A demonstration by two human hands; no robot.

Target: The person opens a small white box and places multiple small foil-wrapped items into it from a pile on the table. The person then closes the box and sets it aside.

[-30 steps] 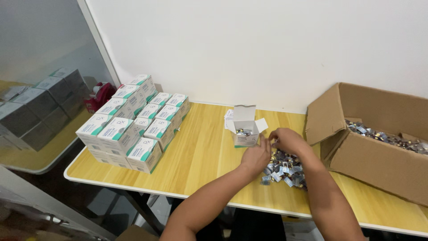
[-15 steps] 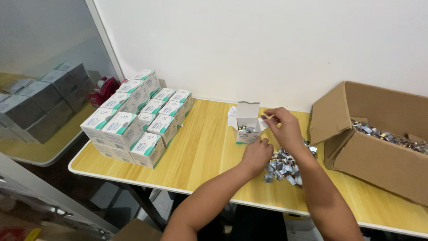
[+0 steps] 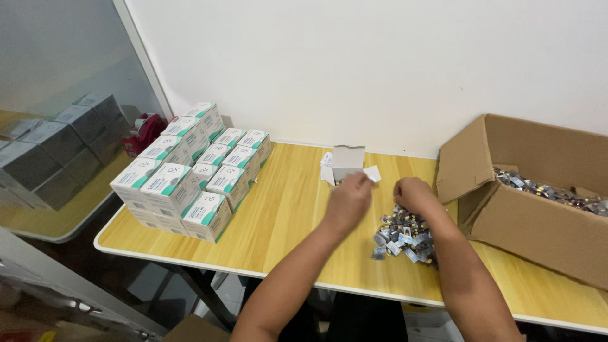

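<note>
A small white carton (image 3: 347, 159) stands open on the wooden table (image 3: 288, 215), its flaps up. My left hand (image 3: 350, 197) is at the carton's mouth with the fingers bunched together; whatever they hold is hidden behind the hand. My right hand (image 3: 411, 193) hovers curled just above the far edge of a heap of small foil packets (image 3: 402, 239), palm down, with its fingertips out of sight. Both forearms reach in from the bottom of the view.
A big brown cardboard box (image 3: 538, 221) with more foil packets stands open at the right. Stacked white-and-green cartons (image 3: 190, 177) fill the table's left end. A red tape dispenser (image 3: 144, 133) sits behind them. A glass panel (image 3: 57, 95) at the left mirrors the stacks.
My right hand has drawn back from the open carton to the packet heap. My left hand has risen from the heap to the carton's mouth.
</note>
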